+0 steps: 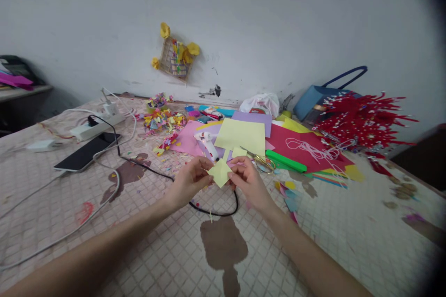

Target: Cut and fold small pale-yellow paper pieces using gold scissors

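A small pale yellow square of paper (220, 174) is held up between my two hands, turned so that one corner points down at me. My left hand (192, 177) pinches its left corner, and my right hand (249, 180) grips the right corner between thumb and fingers. Just beyond my hands lie a white glue gun (208, 145), a large pale yellow sheet (240, 135) and scissors with gold handles (265, 163). To the right of the scissors is a green box cutter-like stick (286, 161), its exact kind unclear.
On the left are a phone (87, 152), a white power strip (98, 126) and cables. A black cord (223, 214) loops below my hands. Paper scraps (163, 120) lie at the back left. Red sheets (299, 148), white string (315, 149) and a red beaded bunch (362, 118) are right.
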`<action>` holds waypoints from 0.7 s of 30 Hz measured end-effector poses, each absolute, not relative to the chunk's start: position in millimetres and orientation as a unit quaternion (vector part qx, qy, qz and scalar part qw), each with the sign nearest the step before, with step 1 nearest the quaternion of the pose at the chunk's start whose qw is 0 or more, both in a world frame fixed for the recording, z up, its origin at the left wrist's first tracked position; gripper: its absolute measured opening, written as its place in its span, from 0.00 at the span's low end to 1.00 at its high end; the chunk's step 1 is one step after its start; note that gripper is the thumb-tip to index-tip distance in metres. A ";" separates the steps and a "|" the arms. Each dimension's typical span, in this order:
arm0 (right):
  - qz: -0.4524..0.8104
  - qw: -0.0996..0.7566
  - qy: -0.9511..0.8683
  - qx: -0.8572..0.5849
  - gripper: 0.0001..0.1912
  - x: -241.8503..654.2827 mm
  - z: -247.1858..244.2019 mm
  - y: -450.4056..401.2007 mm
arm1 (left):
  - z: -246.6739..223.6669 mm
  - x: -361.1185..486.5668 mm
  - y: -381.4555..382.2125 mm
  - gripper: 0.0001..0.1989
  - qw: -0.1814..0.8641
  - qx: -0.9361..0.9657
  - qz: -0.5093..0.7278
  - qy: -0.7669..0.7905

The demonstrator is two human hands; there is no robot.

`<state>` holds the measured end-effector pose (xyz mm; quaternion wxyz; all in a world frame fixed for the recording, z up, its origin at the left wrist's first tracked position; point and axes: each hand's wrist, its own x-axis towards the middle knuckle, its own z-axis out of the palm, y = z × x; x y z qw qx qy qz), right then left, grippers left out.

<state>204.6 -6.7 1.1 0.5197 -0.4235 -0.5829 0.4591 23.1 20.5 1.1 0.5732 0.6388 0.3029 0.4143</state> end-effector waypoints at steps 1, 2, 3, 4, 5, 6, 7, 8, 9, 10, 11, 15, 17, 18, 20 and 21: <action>0.450 0.516 -0.595 -0.421 0.10 205.1 0.8 -6.9 | 1.4 22.2 21.0 0.09 0.560 0.655 0.402 0.308; 0.438 0.511 -0.609 -0.420 0.09 205.8 0.6 -7.1 | 1.8 21.1 21.7 0.09 0.547 0.670 0.391 0.314; 0.424 0.505 -0.622 -0.422 0.08 206.5 0.4 -7.2 | 2.2 20.1 22.6 0.09 0.535 0.682 0.383 0.321; 0.407 0.500 -0.634 -0.427 0.09 207.1 0.4 -7.4 | 2.7 19.1 23.7 0.10 0.525 0.688 0.380 0.327; 0.389 0.496 -0.645 -0.432 0.10 207.7 0.4 -7.6 | 3.1 18.4 24.6 0.11 0.521 0.690 0.380 0.330; 0.372 0.493 -0.654 -0.437 0.12 208.0 0.4 -7.9 | 3.5 17.9 25.5 0.11 0.522 0.687 0.382 0.330; 0.356 0.491 -0.662 -0.440 0.13 208.0 0.6 -8.2 | 3.9 17.8 26.2 0.11 0.526 0.683 0.386 0.329; 0.343 0.490 -0.669 -0.442 0.14 207.8 0.9 -8.5 | 4.3 18.0 26.6 0.11 0.531 0.678 0.390 0.326; 0.334 0.490 -0.674 -0.441 0.13 207.3 1.3 -8.9 | 4.6 18.3 26.6 0.11 0.534 0.674 0.396 0.323; 0.327 0.492 -0.677 -0.440 0.13 206.7 1.7 -9.3 | 5.0 18.8 26.5 0.10 0.533 0.671 0.403 0.321; 0.323 0.494 -0.678 -0.438 0.12 205.9 2.2 -9.8 | 5.3 19.4 26.0 0.10 0.529 0.671 0.409 0.320; 0.309 0.505 -0.678 -0.435 0.08 202.8 4.0 -11.7 | 6.4 20.3 23.6 0.09 0.506 0.679 0.425 0.321; 0.302 0.518 -0.671 -0.436 0.05 201.8 5.1 -12.9 | 6.5 20.1 22.5 0.09 0.500 0.678 0.435 0.319; 0.301 0.524 -0.666 -0.438 0.03 201.3 5.8 -13.5 | 6.4 19.9 22.0 0.09 0.497 0.677 0.440 0.319; 0.310 0.531 -0.654 -0.441 0.02 200.5 7.0 -14.5 | 5.9 20.1 21.0 0.08 0.497 0.673 0.444 0.320; 0.321 0.531 -0.648 -0.442 0.02 200.1 7.5 -15.0 | 5.4 20.4 20.4 0.08 0.501 0.670 0.443 0.321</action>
